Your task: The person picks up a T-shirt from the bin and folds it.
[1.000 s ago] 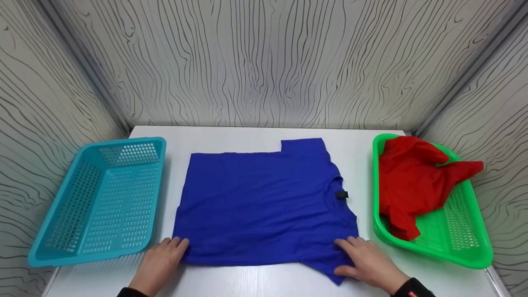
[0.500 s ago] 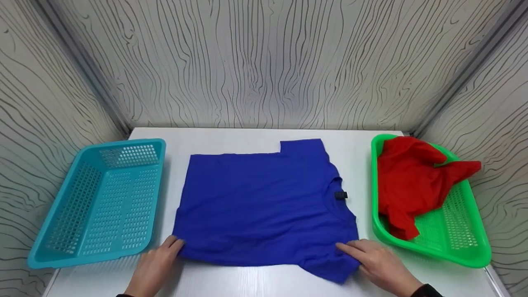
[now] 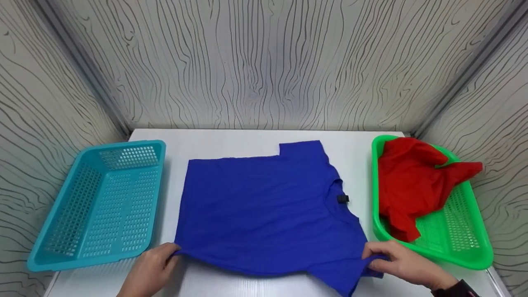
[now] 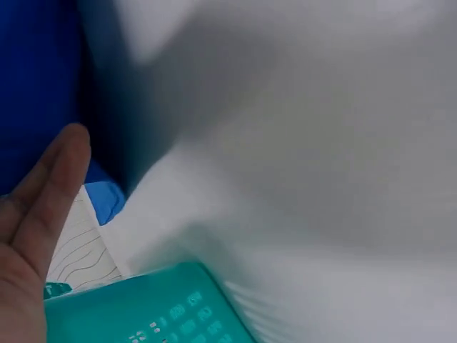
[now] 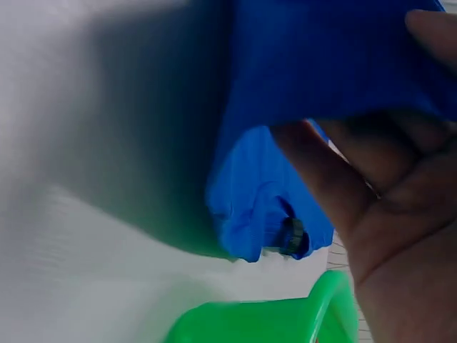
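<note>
A blue T-shirt (image 3: 264,210) lies spread on the white table, its neckline with a black label (image 3: 342,199) toward the right. My left hand (image 3: 153,264) pinches the near corner of its hem, on the left. At the near sleeve, my right hand (image 3: 402,262) grips the cloth between thumb and fingers. The near edge of the shirt is raised off the table between both hands. In the right wrist view, fingers of the right hand (image 5: 407,186) reach under the blue cloth, with the thumb on top.
To the left stands a teal plastic basket (image 3: 159,198) with perforated walls. On the right, a green basket (image 3: 375,198) holds a crumpled red garment (image 3: 412,181). Wood-patterned panels (image 3: 247,62) enclose the white table (image 3: 222,140) at the back and sides.
Both hands have taken hold of the shirt's near edge and lifted it. The right hand has moved right, drawing the sleeve along, and the shirt has shifted slightly toward me.
</note>
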The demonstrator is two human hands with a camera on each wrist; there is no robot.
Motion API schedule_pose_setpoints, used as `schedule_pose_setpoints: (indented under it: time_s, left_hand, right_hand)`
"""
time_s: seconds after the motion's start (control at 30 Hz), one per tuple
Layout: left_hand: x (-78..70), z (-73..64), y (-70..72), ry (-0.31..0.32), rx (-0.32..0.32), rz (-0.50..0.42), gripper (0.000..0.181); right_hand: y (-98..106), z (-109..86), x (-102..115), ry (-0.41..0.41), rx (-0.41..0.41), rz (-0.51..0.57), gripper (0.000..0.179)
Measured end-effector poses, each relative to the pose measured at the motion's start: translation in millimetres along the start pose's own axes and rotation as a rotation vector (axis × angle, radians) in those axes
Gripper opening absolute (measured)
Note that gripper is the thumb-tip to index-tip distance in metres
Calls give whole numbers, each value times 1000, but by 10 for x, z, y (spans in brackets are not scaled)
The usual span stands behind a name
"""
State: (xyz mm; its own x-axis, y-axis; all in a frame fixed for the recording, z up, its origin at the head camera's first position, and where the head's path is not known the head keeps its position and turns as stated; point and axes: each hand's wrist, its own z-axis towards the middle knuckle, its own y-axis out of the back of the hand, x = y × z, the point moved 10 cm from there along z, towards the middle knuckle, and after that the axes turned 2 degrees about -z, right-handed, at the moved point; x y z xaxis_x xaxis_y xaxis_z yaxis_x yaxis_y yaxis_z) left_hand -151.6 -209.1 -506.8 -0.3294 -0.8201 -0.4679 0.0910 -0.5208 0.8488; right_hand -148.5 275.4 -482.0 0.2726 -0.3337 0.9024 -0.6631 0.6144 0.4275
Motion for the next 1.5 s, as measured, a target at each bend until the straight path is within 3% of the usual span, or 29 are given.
schedule_pose_setpoints:
  time_s: [0.1,0.2,0.3,0.37,0.47,0.63,0.73,0.87,0.97,1.1,1.2,1.3,1.37,1.43,1.5]
  left_hand:
    - [20,94,24,77,-45,1,15]
    - [18,237,57,145,-119,14,8]
    - [-26,411,66,199,-159,16,3]
    - [-55,538,59,233,-161,31,2]
    - [-87,720,53,242,-172,106,8]
    - [-23,982,38,274,-157,232,11]
    - [55,1089,8,310,-123,267,11]
    - [143,1176,-58,354,-82,303,11]
    - [136,1186,-94,359,-115,337,13]
    - [45,1122,-136,347,-177,439,19]
    - [-34,1089,-239,294,-167,513,21]
    - [-148,1059,-463,146,-96,504,22]
    - [-219,992,-649,48,-22,448,31]
    - [-243,885,-806,15,51,381,40]
    - [-228,768,-888,38,92,333,45]
  right_hand:
    - [220,89,-34,-72,-147,-147,15]
    - [521,197,9,-142,-413,-461,11]
    - [768,302,110,-185,-651,-660,10]
    - [888,384,174,-183,-756,-706,10]
    - [1040,526,220,-196,-839,-701,10]
    - [1250,760,175,-295,-867,-635,17]
    - [1343,872,57,-357,-852,-531,19]
    - [1390,971,-179,-424,-831,-348,24]
    - [1340,1025,-316,-426,-813,-304,34]
    - [1138,1078,-429,-374,-756,-403,45]
    - [904,1087,-507,-317,-713,-509,38]
    - [606,1090,-603,-249,-649,-627,22]
    - [395,1078,-676,-197,-593,-704,14]
    - [212,1045,-746,-161,-539,-766,12]
    - [90,983,-785,-142,-521,-820,14]
